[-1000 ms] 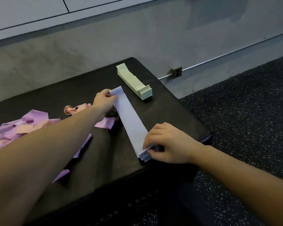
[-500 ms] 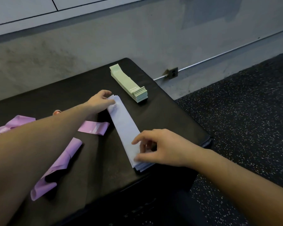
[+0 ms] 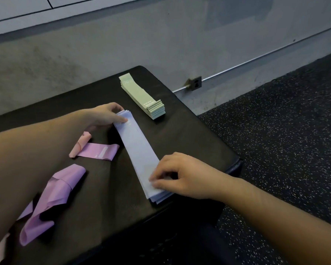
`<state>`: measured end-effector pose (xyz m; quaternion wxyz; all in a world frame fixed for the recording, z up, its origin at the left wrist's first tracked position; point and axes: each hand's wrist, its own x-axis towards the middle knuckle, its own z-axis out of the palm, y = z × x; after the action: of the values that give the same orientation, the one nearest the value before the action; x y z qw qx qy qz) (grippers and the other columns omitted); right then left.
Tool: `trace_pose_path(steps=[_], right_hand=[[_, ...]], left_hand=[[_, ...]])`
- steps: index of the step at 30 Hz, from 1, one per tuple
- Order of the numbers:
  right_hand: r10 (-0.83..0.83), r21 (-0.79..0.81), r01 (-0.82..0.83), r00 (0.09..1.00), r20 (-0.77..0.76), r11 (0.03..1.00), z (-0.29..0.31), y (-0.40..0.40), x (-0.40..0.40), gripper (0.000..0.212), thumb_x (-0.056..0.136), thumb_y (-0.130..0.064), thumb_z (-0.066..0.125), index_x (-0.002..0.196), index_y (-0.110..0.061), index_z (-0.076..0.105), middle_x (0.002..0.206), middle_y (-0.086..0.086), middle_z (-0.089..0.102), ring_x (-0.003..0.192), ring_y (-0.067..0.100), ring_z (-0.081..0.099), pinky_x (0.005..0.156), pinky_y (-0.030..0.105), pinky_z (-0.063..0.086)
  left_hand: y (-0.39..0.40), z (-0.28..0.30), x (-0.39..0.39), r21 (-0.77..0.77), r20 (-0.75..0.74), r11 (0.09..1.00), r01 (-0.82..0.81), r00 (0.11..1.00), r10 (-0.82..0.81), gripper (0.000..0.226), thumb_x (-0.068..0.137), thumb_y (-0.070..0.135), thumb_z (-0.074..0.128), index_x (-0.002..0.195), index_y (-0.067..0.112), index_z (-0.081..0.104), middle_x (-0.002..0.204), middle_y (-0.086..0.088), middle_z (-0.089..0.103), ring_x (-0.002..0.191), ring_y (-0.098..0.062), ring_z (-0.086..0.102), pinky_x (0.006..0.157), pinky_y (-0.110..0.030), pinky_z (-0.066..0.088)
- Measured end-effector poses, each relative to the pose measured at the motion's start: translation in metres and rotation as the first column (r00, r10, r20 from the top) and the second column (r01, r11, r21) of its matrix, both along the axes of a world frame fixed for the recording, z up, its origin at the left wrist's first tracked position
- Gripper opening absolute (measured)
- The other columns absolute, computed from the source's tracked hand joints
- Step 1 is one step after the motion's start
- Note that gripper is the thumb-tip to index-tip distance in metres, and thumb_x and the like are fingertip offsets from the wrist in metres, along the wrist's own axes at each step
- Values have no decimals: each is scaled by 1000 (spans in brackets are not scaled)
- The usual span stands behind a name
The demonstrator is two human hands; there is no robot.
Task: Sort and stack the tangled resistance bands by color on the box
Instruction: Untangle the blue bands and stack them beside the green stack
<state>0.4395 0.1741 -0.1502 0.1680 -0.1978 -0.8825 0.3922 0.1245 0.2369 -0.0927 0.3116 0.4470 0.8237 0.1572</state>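
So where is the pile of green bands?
In the head view, the green stack lies at the far right of the black box, beyond the pale blue stack and near the wall outlet.

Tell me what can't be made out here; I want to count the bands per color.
- Blue stack, head view: its layers are too thin to count; the left hand and right hand cover both ends.
- Purple bands: partly hidden behind the left forearm and cut off by the left edge.
- Green stack: its print is too small to read.
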Motion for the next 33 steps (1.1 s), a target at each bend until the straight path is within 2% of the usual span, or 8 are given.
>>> trace_pose_path(steps=[4, 9, 13, 17, 22, 24, 27, 33], right_hand=[[-22, -263, 34, 999, 48, 964, 6, 2, 0, 22, 93, -15, 69, 106, -31, 67, 89, -15, 66, 86, 3, 62, 82, 16, 48], [-84, -200, 121, 980, 183, 972, 10, -1, -4, 33, 86, -20, 75, 111, -29, 55, 101, -9, 56, 89, 6, 54, 84, 21, 45], [-169, -245, 245, 941, 293, 938, 13, 0, -2, 55, 80, -33, 82, 123, -25, 48, 112, -9, 56, 95, 6, 55, 88, 24, 47], [-132, -199, 241, 887, 443, 950, 27, -1, -8, 64, 82, -35, 79, 137, -21, 49, 121, -5, 61, 107, 13, 61, 94, 28, 50], [-98, -158, 225, 818, 567, 962, 44, 1, -23, 46, 83, -32, 77, 121, -9, 67, 117, 8, 70, 107, 25, 67, 94, 37, 53], [-110, -163, 250, 803, 586, 954, 45, -1, -28, 47, 82, -29, 77, 122, -7, 67, 123, 13, 69, 114, 30, 65, 100, 41, 51], [-118, -219, 277, 830, 545, 936, 43, -7, -34, 46, 82, -18, 76, 123, -13, 58, 125, 13, 62, 117, 30, 62, 106, 47, 48], [-148, -208, 262, 885, 441, 942, 39, -17, -36, 41, 82, -5, 69, 115, -25, 54, 122, 3, 62, 114, 23, 60, 102, 40, 50]], left_hand=[[4, 5, -1, -42, 27, 999, 7, 1000, -6, 44, 92, 23, 74, 129, 25, 50, 130, -4, 50, 120, -25, 51, 98, -40, 46], [3, 11, 2, -1, 79, 999, 46, 996, -46, 57, 91, 13, 74, 143, 18, 50, 134, -7, 53, 118, -25, 56, 98, -40, 50], [-15, 28, 0, 89, 121, 995, 41, 991, -52, 34, 92, 9, 71, 125, 13, 61, 122, -9, 64, 106, -21, 63, 92, -34, 50], [-47, 47, -16, 159, 275, 987, 9, 960, -54, 29, 89, -2, 70, 114, 13, 65, 120, -16, 66, 113, -30, 64, 100, -41, 52], [-98, 71, -17, 283, 337, 959, 7, 935, -107, 32, 90, -10, 65, 109, 15, 59, 103, -11, 65, 83, -17, 68, 64, -25, 60], [-120, 79, -21, 331, 335, 943, 19, 932, -136, 37, 80, -4, 77, 105, 17, 59, 97, -9, 66, 75, -14, 68, 59, -24, 56], [-158, 91, -30, 386, 288, 922, 0, 950, -121, 52, 57, 16, 87, 102, 19, 62, 93, -5, 71, 84, -22, 64, 73, -34, 50], [-231, 90, -39, 464, 212, 886, -7, 972, -104, 60, 44, 29, 88, 94, 15, 56, 85, -5, 67, 74, -13, 62, 63, -23, 52]])
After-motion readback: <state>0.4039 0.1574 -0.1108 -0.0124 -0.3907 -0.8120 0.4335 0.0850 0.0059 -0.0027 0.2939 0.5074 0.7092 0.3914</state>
